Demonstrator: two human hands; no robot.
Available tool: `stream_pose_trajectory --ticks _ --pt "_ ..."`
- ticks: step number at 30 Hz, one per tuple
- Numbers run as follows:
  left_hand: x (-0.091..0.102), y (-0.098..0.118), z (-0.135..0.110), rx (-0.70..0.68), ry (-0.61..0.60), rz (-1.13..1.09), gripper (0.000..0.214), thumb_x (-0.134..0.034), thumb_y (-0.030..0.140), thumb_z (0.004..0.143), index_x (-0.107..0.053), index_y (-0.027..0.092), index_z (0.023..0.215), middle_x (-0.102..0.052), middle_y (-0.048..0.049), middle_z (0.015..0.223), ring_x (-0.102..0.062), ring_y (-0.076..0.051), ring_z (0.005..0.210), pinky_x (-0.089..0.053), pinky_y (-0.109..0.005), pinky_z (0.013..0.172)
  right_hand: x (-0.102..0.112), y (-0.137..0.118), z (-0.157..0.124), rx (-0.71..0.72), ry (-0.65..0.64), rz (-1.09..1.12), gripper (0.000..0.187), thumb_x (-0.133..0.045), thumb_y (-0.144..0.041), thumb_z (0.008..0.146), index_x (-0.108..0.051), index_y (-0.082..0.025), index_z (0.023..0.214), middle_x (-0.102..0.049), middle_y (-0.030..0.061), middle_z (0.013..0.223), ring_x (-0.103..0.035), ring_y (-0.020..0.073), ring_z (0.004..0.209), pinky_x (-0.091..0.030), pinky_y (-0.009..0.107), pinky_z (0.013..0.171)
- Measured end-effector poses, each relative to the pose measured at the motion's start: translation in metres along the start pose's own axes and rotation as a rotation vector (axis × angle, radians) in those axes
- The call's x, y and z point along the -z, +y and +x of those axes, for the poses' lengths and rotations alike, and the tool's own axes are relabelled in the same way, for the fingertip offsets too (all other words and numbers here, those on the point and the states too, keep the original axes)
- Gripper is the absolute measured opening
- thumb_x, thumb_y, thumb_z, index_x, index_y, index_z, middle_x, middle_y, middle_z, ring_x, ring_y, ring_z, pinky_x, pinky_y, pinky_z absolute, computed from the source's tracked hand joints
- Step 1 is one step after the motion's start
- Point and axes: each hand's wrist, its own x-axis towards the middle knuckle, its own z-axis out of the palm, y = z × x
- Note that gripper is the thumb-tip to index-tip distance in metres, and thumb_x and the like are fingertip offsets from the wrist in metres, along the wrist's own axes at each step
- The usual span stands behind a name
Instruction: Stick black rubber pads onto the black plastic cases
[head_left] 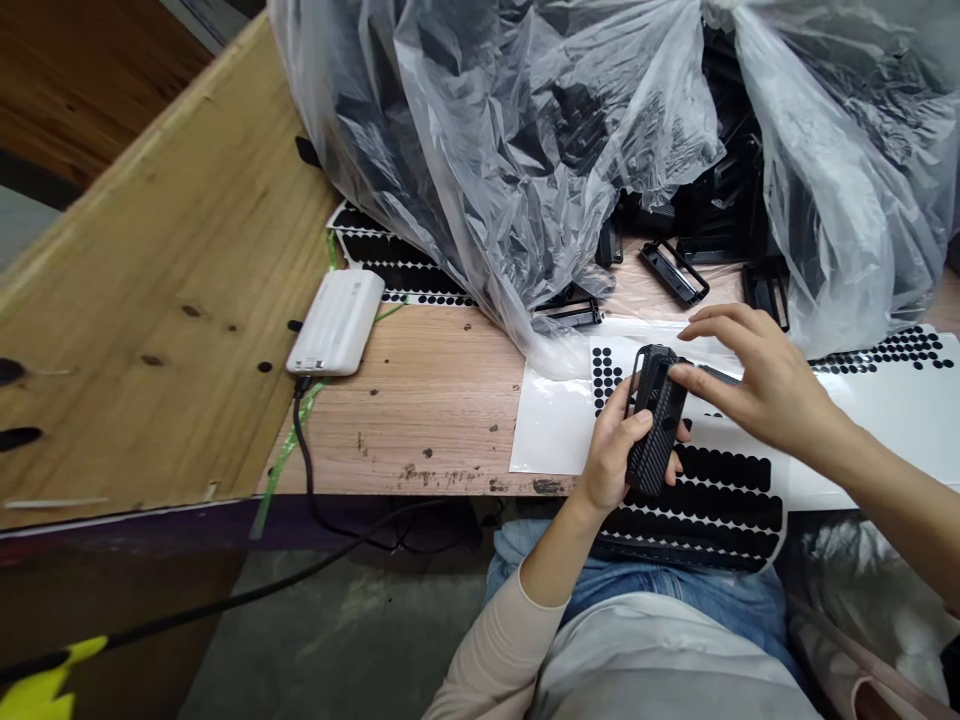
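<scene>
My left hand (609, 452) is wrapped round a black textured plastic part (655, 420) and holds it upright over the table's front edge. My right hand (757, 375) reaches in from the right, its fingertips pinched against the top of that part. Whether anything sits between those fingertips I cannot make out. Beneath both hands lies a white sheet of round black stickers (720, 485), with several rows near the top stripped.
A large clear plastic bag (510, 140) full of black parts fills the back of the wooden table (435, 400). Loose black frames (673, 272) lie near its mouth. A white power bank (337, 321) with a black cable (315, 500) sits at left. Another sticker sheet (390, 262) lies behind it.
</scene>
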Motion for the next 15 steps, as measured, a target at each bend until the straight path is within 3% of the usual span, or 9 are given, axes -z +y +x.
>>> stream_pose_trajectory --ticks 4,7,9,11,15 --pt "-0.001 0.001 0.001 -0.023 -0.029 -0.015 0.054 -0.067 0.054 0.102 -0.044 0.020 0.138 -0.078 -0.0037 0.092 -0.068 -0.013 0.048 -0.059 -0.028 0.057 -0.021 0.051 0.032 -0.187 0.047 -0.145 0.028 -0.066 -0.043 0.103 -0.075 -0.020 0.116 -0.080 0.0160 0.120 -0.069 0.0399 0.114 -0.053 0.055 0.101" --pt "-0.003 0.003 0.002 -0.046 0.004 -0.015 0.054 -0.070 0.057 0.102 -0.044 0.021 0.133 -0.077 -0.0023 0.096 -0.070 -0.012 0.053 -0.062 -0.030 0.065 -0.035 0.081 0.060 -0.196 -0.037 -0.200 0.039 -0.076 -0.038 0.092 -0.076 -0.016 0.125 -0.077 0.0204 0.131 -0.066 0.0445 0.125 -0.051 0.058 0.107" --pt "-0.005 0.004 0.003 -0.058 0.034 -0.011 0.054 -0.073 0.057 0.101 -0.045 0.021 0.130 -0.076 -0.0014 0.096 -0.071 -0.012 0.056 -0.063 -0.031 0.070 -0.036 0.087 0.070 -0.270 -0.072 -0.171 0.035 -0.075 -0.032 0.091 -0.078 -0.015 0.122 -0.080 0.0199 0.121 -0.071 0.0432 0.116 -0.053 0.057 0.104" --pt "-0.005 0.004 0.003 -0.064 0.054 -0.014 0.053 -0.073 0.057 0.101 -0.046 0.021 0.128 -0.076 -0.0013 0.096 -0.071 -0.012 0.058 -0.063 -0.032 0.073 -0.029 0.083 0.072 -0.395 -0.051 -0.018 0.029 -0.073 -0.031 0.094 -0.080 -0.016 0.117 -0.082 0.0165 0.107 -0.076 0.0381 0.102 -0.057 0.053 0.098" --pt "-0.006 0.003 0.004 -0.082 0.080 -0.042 0.051 -0.072 0.058 0.102 -0.047 0.021 0.127 -0.076 -0.0015 0.098 -0.072 -0.013 0.060 -0.064 -0.035 0.077 0.001 0.057 0.049 -0.600 -0.076 0.692 0.030 -0.082 -0.044 0.091 -0.079 -0.021 0.109 -0.082 0.0097 0.104 -0.079 0.0261 0.091 -0.064 0.042 0.088"
